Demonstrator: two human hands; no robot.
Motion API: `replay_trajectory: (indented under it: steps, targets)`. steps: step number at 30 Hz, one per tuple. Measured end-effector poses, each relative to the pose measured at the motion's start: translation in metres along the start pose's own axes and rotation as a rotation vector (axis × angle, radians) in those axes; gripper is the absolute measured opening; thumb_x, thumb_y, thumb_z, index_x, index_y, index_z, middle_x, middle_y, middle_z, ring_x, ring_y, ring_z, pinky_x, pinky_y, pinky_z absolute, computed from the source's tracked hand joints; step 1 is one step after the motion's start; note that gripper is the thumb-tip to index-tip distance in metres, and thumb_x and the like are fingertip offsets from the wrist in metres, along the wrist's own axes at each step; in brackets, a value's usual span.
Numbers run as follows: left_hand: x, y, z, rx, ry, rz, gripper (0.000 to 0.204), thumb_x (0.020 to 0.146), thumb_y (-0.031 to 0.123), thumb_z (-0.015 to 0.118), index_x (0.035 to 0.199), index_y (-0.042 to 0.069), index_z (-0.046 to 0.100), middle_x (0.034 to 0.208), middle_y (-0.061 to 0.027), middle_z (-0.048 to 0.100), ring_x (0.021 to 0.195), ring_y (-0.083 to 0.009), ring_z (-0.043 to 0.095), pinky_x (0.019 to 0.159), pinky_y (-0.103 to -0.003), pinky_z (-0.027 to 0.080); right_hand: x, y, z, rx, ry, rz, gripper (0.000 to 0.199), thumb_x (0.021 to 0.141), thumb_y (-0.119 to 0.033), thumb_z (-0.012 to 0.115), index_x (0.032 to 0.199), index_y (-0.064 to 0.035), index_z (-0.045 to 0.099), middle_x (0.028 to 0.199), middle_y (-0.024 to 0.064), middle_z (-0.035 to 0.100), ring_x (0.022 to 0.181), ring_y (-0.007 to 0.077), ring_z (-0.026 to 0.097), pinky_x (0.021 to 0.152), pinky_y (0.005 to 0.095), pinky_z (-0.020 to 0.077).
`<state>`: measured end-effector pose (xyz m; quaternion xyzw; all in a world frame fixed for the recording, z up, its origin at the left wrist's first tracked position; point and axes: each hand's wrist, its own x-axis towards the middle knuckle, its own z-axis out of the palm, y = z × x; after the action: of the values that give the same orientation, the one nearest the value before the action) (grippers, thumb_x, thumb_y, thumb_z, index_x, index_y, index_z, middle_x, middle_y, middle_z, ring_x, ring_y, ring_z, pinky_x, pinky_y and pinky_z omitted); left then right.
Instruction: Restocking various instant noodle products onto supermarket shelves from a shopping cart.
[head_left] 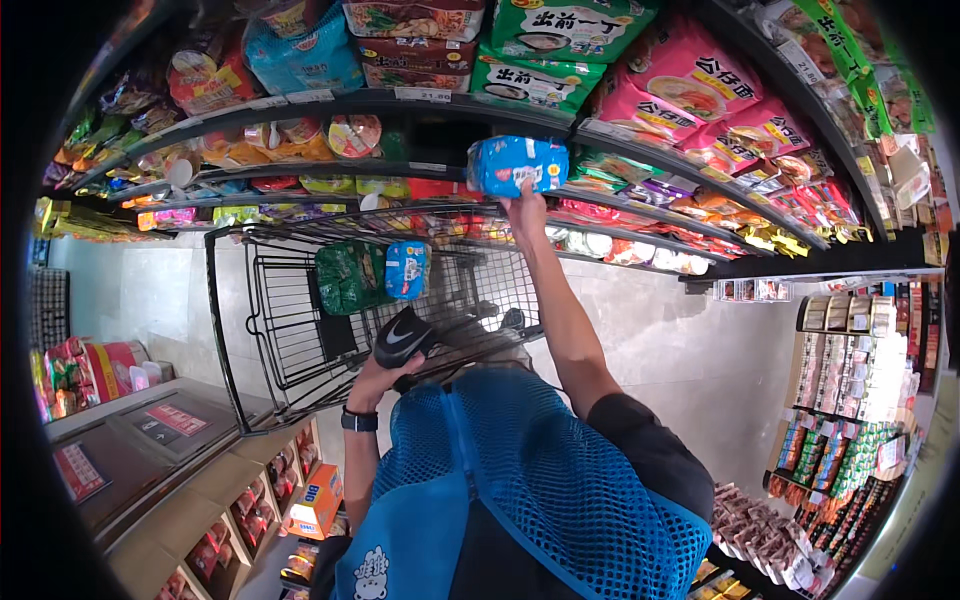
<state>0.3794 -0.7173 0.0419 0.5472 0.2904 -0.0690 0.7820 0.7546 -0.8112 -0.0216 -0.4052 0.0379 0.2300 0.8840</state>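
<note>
Out at the shelf, my right hand [526, 212] grips a blue instant noodle pack [518, 166] by its near side, in front of a dark shelf gap. At the near side of the wire shopping cart [283, 338], my left hand [372, 383] is closed at a black item with a pale curved mark [404, 336]. That item partly hides the fingers, and its kind is unclear. Inside the cart lie a green multi-pack [350, 278] and, touching or close to its right side, a smaller blue pack [406, 270].
Shelves ahead hold green noodle packs [535, 88], pink noodle packs [690, 85] and cup noodles [354, 136]. Behind on the left stands a low display unit [165, 425] with an orange box [316, 502] beside it. A goods rack [835, 385] stands at the right.
</note>
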Motion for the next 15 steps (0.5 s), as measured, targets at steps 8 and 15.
replay_trajectory:
  steps: [8, 15]
  targets:
    - [-0.04, -0.026, 0.006, -0.158, 0.289, 0.045, 0.023, 0.077, 0.008, 0.073, 0.098, 0.005, 0.064, 0.09, -0.0001, 0.063, 0.08, -0.0096, 0.056, 0.07, -0.025, 0.044, 0.094, 0.024, 0.012, 0.108, 0.371, -0.003, 0.027, 0.097, -0.022, 0.047, 0.114, -0.0009, 0.047, 0.11, 0.0121, 0.054, 0.094, 0.0241, 0.058, 0.078, 0.0413, 0.0543]
    - [-0.034, -0.024, 0.02, -0.186, 0.365, 0.062, 0.021, 0.078, 0.007, 0.072, 0.098, 0.005, 0.064, 0.088, -0.0001, 0.062, 0.077, -0.0105, 0.055, 0.07, -0.026, 0.043, 0.119, 0.022, -0.004, -0.289, 0.705, 0.048, 0.028, 0.096, -0.025, 0.048, 0.109, 0.0003, 0.05, 0.104, 0.0124, 0.055, 0.084, 0.0229, 0.058, 0.063, 0.0338, 0.0548]
